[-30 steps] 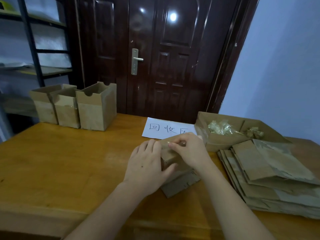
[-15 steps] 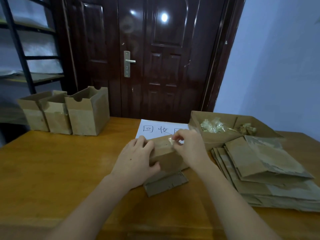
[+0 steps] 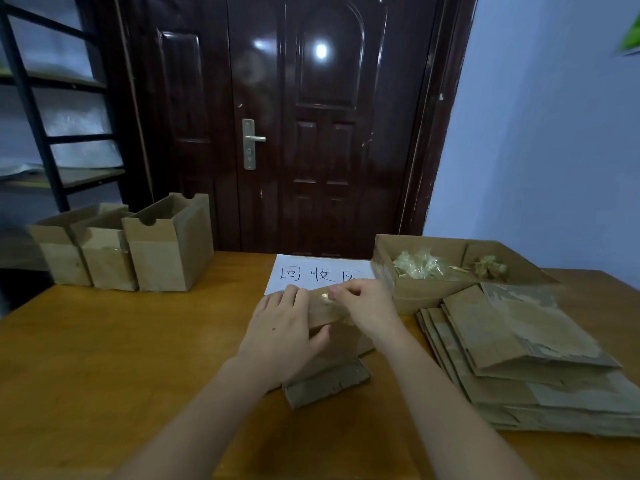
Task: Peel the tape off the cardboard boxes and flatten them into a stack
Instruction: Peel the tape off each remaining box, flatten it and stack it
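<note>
A small cardboard box (image 3: 341, 344) lies on its side at the middle of the wooden table (image 3: 104, 358), one flap spread toward me. My left hand (image 3: 282, 329) grips its left side, thumb on the near face. My right hand (image 3: 363, 306) pinches a strip of clear tape (image 3: 327, 301) at the box's top edge. A stack of flattened boxes (image 3: 519, 358) lies to the right. Three upright open boxes (image 3: 166, 251) stand at the far left of the table.
An open cardboard tray (image 3: 415, 292) behind the stack holds crumpled tape wads. A white sheet with handwriting (image 3: 304, 271) lies at the table's far edge. A dark door is behind, a metal shelf at the left, a wall at the right.
My right hand's fingertips have shifted left along the box's top edge with the tape. The left hand keeps its hold. The camera has tilted upward.
</note>
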Demonstrator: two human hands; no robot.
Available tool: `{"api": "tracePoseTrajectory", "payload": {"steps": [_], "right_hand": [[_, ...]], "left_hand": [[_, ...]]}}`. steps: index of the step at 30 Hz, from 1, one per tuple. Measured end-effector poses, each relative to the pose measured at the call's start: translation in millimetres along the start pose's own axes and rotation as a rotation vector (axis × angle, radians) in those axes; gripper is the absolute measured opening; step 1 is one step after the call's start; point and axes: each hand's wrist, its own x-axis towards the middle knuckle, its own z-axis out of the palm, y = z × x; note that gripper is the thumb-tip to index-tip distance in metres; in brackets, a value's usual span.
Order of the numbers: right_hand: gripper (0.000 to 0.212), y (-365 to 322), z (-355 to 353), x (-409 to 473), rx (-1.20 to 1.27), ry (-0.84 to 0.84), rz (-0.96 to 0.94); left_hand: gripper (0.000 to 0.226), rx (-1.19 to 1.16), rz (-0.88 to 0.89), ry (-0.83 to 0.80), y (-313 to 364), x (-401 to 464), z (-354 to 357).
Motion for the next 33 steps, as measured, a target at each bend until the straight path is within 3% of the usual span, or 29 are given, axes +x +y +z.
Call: {"api": "tracePoseTrajectory", "payload": {"steps": [1, 4, 7, 11, 17, 19, 24, 26, 33], "right_hand": [[0.008, 0, 1, 1, -0.008, 0.017, -0.003], [0.026, 1, 3, 6, -0.017, 0.038, 0.023], [0.013, -2, 3, 11, -0.216, -0.015, 0.013], [0.016, -6, 4, 11, -0.362, -0.042, -0.037], [0.011, -9, -13, 3, -0.554, 0.243, -0.205], [0.004, -10, -12, -2, -0.542, 0.155, -0.238], [0.021, -10, 3, -10, -0.585, -0.090, -0.300], [0.015, -7, 5, -6, -0.517, -0.057, -0.255], [0.023, -6, 5, -1, -0.490, 0.016, -0.125]], "left_hand": [[0.045, -0.001, 0.000, 0.003, 0, 0, 1], [0.040, -0.017, -0.004, 0.038, -1, -1, 4], [0.042, -0.005, -0.013, 0.032, -1, 0, 7], [0.044, -0.005, -0.017, 0.001, -3, 0, 8], [0.042, 0.006, 0.002, -0.013, -3, -1, 1], [0.042, 0.018, 0.005, -0.018, -2, -1, -1], [0.041, 0.006, 0.007, -0.001, -2, -1, -2], [0.039, -0.004, 0.007, 0.005, -2, -1, -2], [0.040, -0.012, 0.009, -0.014, -2, 2, -3]]}}
